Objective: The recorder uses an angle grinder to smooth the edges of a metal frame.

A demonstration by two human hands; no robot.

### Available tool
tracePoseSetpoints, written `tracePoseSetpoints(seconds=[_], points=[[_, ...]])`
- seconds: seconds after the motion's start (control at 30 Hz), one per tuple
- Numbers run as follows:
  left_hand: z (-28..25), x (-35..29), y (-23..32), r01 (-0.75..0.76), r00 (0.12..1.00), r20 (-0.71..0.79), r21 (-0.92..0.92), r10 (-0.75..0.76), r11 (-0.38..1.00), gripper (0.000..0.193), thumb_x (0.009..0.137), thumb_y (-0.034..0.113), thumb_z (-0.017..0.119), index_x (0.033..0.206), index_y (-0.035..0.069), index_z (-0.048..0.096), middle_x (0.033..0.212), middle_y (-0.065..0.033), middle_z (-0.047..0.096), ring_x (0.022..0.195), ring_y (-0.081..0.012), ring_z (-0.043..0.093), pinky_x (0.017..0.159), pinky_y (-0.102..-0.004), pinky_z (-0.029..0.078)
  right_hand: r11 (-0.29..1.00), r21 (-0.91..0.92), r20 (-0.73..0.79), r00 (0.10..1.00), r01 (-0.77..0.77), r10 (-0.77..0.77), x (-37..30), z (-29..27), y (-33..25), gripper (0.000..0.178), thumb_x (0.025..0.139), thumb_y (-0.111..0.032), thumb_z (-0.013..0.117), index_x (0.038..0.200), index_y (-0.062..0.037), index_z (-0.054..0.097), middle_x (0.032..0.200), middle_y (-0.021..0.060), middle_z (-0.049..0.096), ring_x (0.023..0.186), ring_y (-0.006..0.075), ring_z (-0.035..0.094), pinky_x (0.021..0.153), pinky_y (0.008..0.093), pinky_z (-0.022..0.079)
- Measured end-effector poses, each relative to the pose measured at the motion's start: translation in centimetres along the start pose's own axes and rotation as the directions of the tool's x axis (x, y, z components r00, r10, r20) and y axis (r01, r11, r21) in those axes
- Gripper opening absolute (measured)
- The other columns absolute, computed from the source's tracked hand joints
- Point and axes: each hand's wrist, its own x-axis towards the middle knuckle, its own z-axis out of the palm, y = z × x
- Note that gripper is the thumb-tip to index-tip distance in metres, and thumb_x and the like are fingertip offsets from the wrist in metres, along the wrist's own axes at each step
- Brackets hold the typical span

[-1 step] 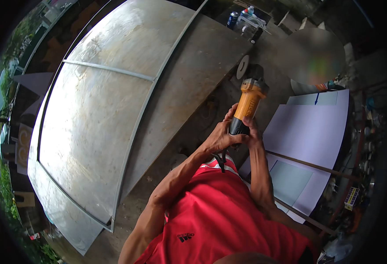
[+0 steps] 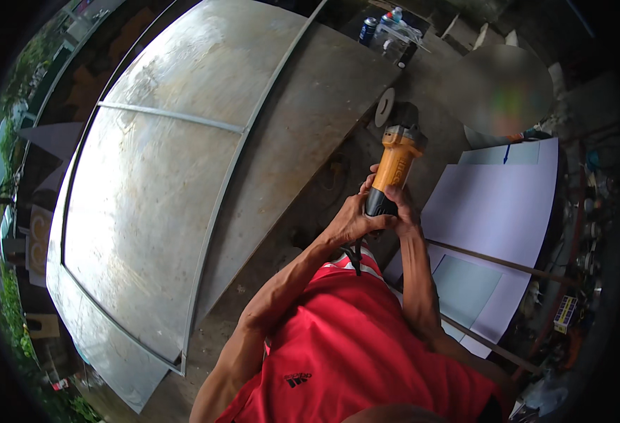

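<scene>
An orange and black angle grinder (image 2: 394, 163) points away from me, held in front of my body. Its thin round disc (image 2: 385, 108) stands near the edge of the metal-topped table, and cannot be seen touching anything. My left hand (image 2: 356, 217) is closed around the left side of the black rear grip. From the right, my right hand (image 2: 406, 210) wraps the same grip, its thumb on the body. A dark cord (image 2: 354, 259) hangs below the grip. To the left, a frame of thin metal bars (image 2: 215, 204) lies on the table (image 2: 141, 233).
Pale lilac sheets (image 2: 493, 204) lie at the right, with two long bars (image 2: 500, 264) near them. A spray can (image 2: 368, 31) and bottles stand beyond the table's far end. Clutter lines the far right, including a small yellow and purple box (image 2: 565, 314).
The view has shifted very slightly. Both hands keep the same hold on the angle grinder.
</scene>
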Motion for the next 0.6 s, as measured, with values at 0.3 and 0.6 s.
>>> tracePoseSetpoints(seconds=[0.3,0.6], points=[[0.7,7.1,-3.4,-0.14,0.989,0.012,0.436,0.15,0.889,0.047,0.072,0.033,0.077,0.098,-0.004,0.066,0.079,-0.0241,0.069,0.074,-0.0388,0.07,0.065,-0.0448,0.054,0.783,-0.606,-0.582,0.748,-0.138,-0.318,1.2,-1.1,0.0,0.071,0.07,-0.037,0.089,0.116,0.0,0.051,0.098,0.0079,0.06,0.091,0.019,0.063,0.081,0.0337,0.053],[3.9,15.4,-1.3,-0.151,0.987,0.147,0.734,0.062,0.662,0.071,0.066,0.047,0.079,0.105,-0.007,0.057,0.092,-0.0228,0.07,0.085,-0.0402,0.07,0.076,-0.0467,0.055,0.979,-0.195,-0.635,0.753,0.063,-0.175,3.3,-8.9,-3.5,0.044,0.075,-0.016,0.082,0.109,-0.0044,0.058,0.093,0.0052,0.064,0.088,0.0176,0.064,0.079,0.0315,0.053]])
